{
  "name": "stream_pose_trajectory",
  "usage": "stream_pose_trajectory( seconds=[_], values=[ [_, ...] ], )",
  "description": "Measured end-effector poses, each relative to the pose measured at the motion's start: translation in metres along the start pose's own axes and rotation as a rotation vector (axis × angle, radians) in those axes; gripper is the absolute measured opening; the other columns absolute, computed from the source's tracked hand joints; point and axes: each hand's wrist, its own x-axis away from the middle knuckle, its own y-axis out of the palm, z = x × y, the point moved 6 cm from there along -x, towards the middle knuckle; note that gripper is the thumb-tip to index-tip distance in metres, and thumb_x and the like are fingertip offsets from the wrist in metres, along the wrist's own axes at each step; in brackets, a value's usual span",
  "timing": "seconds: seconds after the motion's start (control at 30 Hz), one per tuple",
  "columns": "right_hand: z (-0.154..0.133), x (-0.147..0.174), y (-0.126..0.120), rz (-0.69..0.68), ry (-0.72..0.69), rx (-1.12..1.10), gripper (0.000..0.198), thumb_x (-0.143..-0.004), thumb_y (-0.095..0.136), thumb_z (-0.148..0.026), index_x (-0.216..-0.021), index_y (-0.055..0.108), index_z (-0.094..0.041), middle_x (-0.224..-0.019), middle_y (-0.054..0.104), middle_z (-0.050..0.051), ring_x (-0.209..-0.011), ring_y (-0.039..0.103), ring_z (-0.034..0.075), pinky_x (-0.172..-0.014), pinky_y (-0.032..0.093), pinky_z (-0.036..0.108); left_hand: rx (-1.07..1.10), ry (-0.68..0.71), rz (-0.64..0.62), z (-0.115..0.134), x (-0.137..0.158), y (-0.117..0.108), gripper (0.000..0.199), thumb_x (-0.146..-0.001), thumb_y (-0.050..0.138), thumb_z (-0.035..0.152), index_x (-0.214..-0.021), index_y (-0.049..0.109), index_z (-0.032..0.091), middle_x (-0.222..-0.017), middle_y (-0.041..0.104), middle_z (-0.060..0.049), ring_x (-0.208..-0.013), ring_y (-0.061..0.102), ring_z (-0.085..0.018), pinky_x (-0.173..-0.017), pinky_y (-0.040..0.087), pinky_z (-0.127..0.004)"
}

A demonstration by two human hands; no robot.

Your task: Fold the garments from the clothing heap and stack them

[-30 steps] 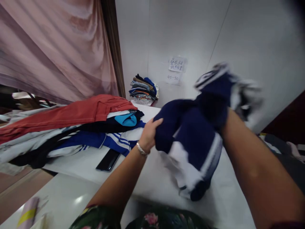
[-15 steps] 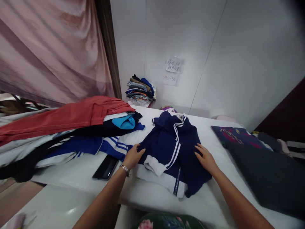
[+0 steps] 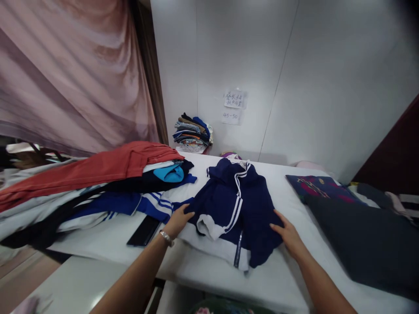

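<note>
A navy zip jacket with white double stripes, white collar and white hem lies front up on the white-covered table. Its lower front is partly folded over, and a dark zip strip hangs at the bottom edge. At the jacket's left side, my left hand pinches the sleeve edge between thumb and fingers. My right hand grips the opposite sleeve edge, its thumb on top of the cloth. A metal-banded watch circles my left wrist.
Red trousers top a heap of clothes at left, with a blue striped garment below. Beside them lies a black phone. Folded clothes are stacked at the back near a paper sign. Dark grey cloth lies at right.
My right hand has slid down along the right sleeve to its outer edge. My left hand has shifted slightly left and down. The camera view has tilted up a little.
</note>
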Motion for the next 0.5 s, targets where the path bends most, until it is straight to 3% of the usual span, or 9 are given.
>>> stream_pose_trajectory(
  seconds=[0.13,0.23,0.37,0.5],
  values=[
    [-0.012,0.008,-0.045,0.056,0.031,-0.104,0.078,-0.063,0.070,-0.040,-0.135,0.048,-0.021,-0.114,0.069,0.007,-0.098,0.067,0.029,-0.082,0.058,0.040,0.079,-0.021,-0.128,0.017,0.014,-0.009,0.041,-0.073,0.064,0.026,-0.113,0.058,0.016,-0.101,0.072,-0.008,-0.090,0.068,-0.024,-0.080,0.053,-0.033],
    [0.003,0.027,-0.060,0.041,0.057,-0.012,0.071,-0.062,0.072,-0.043,-0.127,0.056,-0.021,-0.116,0.067,0.007,-0.103,0.065,0.028,-0.084,0.057,0.038,-0.187,0.022,-0.036,-0.003,0.029,-0.015,0.040,-0.072,0.064,0.021,-0.112,0.059,0.016,-0.107,0.070,-0.010,-0.098,0.066,-0.025,-0.087,0.049,-0.033],
    [0.036,0.048,-0.058,0.029,0.107,0.134,0.067,-0.064,0.067,-0.051,-0.122,0.061,-0.018,-0.110,0.070,0.007,-0.103,0.065,0.028,-0.089,0.054,0.040,-0.594,0.029,0.048,-0.042,0.049,-0.011,0.040,-0.080,0.057,0.023,-0.119,0.056,0.014,-0.113,0.067,-0.014,-0.106,0.063,-0.027,-0.091,0.045,-0.035],
    [0.043,0.051,-0.068,0.081,0.047,0.338,0.064,-0.069,0.059,-0.058,-0.120,0.063,-0.019,-0.110,0.070,0.008,-0.102,0.065,0.030,-0.093,0.051,0.044,-0.779,0.066,0.010,-0.045,0.057,-0.012,0.042,-0.085,0.051,0.035,-0.122,0.055,0.015,-0.111,0.067,-0.014,-0.104,0.063,-0.028,-0.086,0.045,-0.035]
  ],
)
